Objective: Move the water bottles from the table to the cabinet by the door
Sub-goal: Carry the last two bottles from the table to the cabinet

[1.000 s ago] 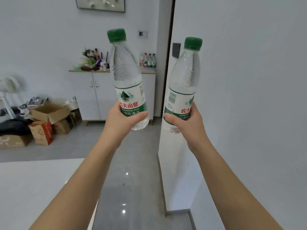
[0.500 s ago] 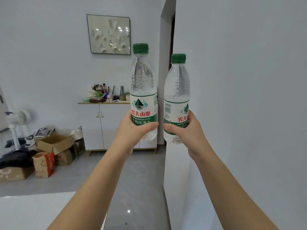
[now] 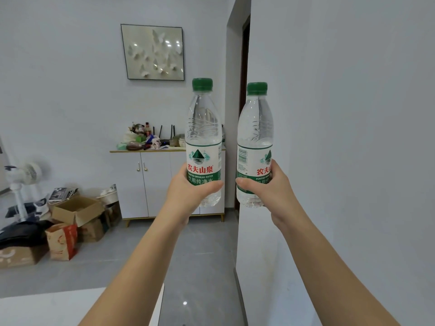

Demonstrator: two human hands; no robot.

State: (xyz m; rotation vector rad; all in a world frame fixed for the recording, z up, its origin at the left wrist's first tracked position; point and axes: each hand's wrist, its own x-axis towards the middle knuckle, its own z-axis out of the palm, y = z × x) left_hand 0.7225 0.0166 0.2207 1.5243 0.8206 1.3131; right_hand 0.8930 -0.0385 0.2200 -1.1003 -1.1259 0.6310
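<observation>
Left hand grips left bottle, right hand right bottle — cabinet ahead, clutter indistinct.

Two bottles held upright, side by side, near each other but apart: left bottle in the left hand, right bottle in the right hand, each gripped round its lower half. Behind the left bottle, against the far wall, stands the cabinet, its right end hidden by that bottle. Clutter heaped on the cabinet top. Framed picture on the wall above. Doorway just right of the cabinet, behind the gap between the bottles. Near wall takes the whole right side. On the floor left of the cabinet: open boxes, a paper bag before them, a fan farther left. Table corner nearest, under the left forearm.
</observation>
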